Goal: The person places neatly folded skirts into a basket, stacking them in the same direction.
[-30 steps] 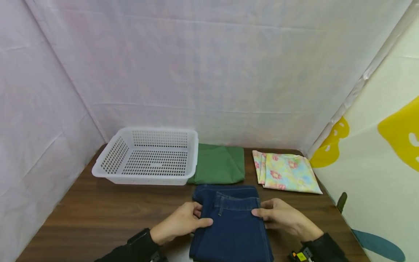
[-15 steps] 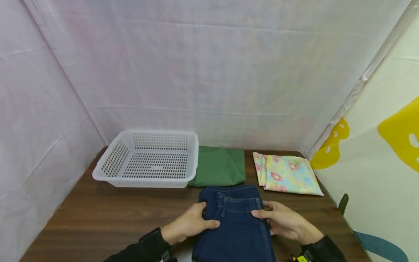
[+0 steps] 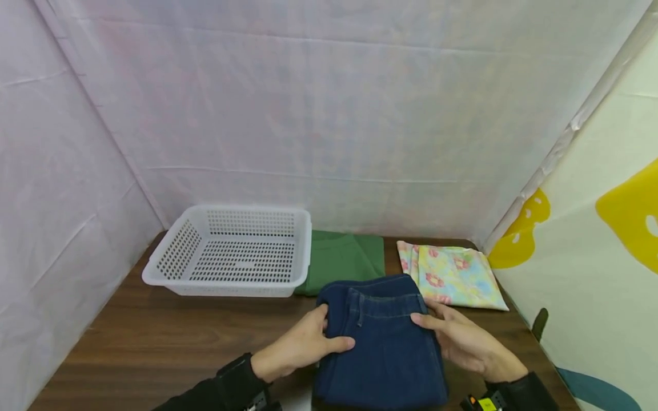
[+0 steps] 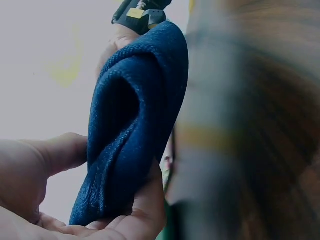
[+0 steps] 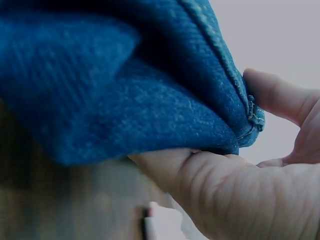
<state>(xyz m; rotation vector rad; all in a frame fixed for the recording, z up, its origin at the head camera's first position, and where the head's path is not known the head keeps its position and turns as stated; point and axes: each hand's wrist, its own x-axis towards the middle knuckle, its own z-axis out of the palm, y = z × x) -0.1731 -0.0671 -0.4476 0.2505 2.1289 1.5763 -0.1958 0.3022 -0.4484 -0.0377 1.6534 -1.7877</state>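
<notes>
Jeans (image 3: 382, 342) sit higher and farther right in the head view than half a second ago, and both hands have shifted with them. They are folded into a thick pad, the waistband toward the far end, held above the near part of the worktop (image 3: 180, 337). The left hand (image 3: 303, 342) grips the left edge, its thumb on top and its fingers (image 4: 150, 205) curled beneath the layers. The right hand (image 3: 468, 342) grips the opposite edge just below the waistband in the same way, thumb above, fingers under the denim. From the left wrist, the fold's side shows as a rolled loop.

Just beyond the jeans lies a green cloth (image 3: 344, 262), its near edge partly hidden by them. A white basket (image 3: 226, 288) stands against the cloth's left side, overlapping it in view. To the right lies a folded floral cloth (image 3: 462, 274). A pale sheet (image 3: 329, 114) hangs behind the worktop; yellow shapes (image 3: 514, 240) mark the one at right.
</notes>
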